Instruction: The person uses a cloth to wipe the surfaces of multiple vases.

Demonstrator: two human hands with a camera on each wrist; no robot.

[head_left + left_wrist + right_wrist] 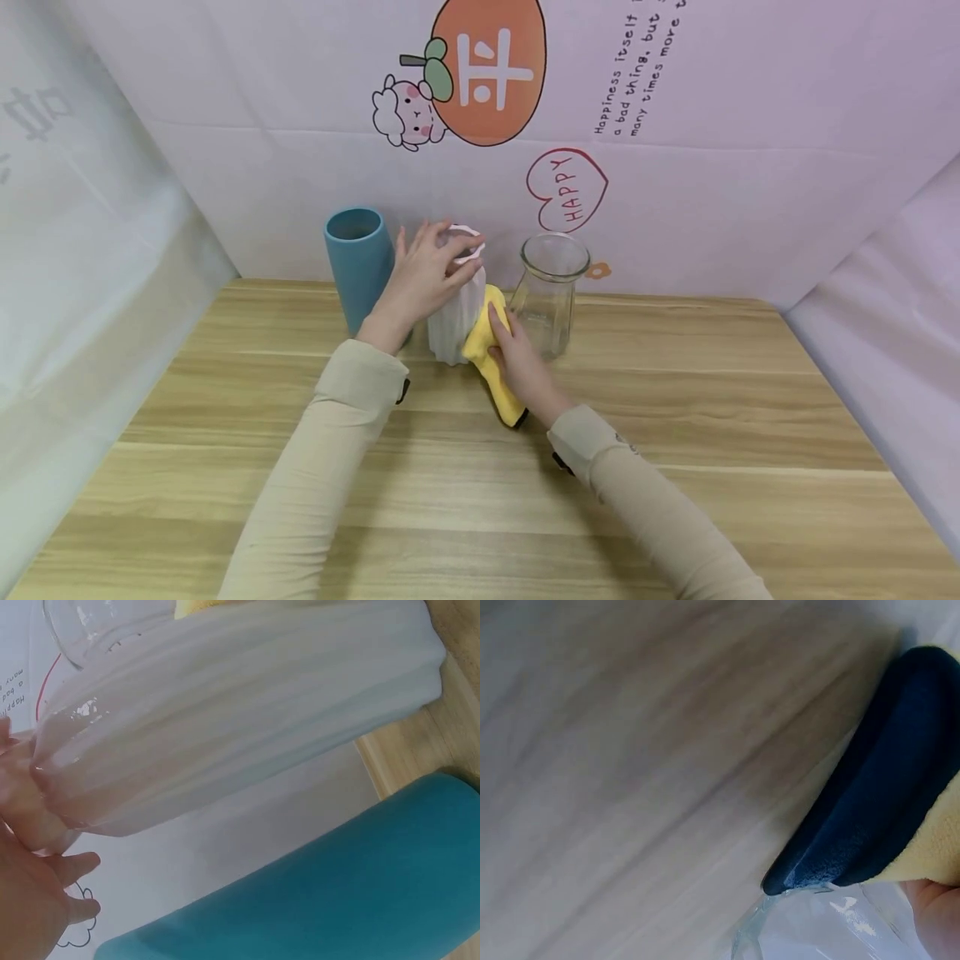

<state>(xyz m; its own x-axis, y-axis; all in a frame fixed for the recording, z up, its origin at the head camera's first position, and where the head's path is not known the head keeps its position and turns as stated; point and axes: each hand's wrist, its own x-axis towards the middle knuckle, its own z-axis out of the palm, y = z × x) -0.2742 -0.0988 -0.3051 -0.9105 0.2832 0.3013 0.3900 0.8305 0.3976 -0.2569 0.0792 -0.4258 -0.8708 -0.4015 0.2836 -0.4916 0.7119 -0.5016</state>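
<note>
A white ribbed vase [447, 333] stands on the wooden table, its lower side facing me. My left hand [422, 279] grips its rim from above, fingers bent over the mouth; the left wrist view shows the ribbed wall of the vase [247, 712] with fingers at its top end. In my right hand [522, 360] is a yellow cloth [491, 321] with a dark border, held against the vase's right side. The cloth's dark edge [870, 780] hangs below that hand. What the right fingertips do behind the cloth is hidden.
A tall blue vase [358, 267] stands just left of the white one, close to my left wrist. To the right, near my right hand, is a clear glass vase [551, 312]. A printed white cloth backdrop [690, 208] rises behind the wooden table [465, 500].
</note>
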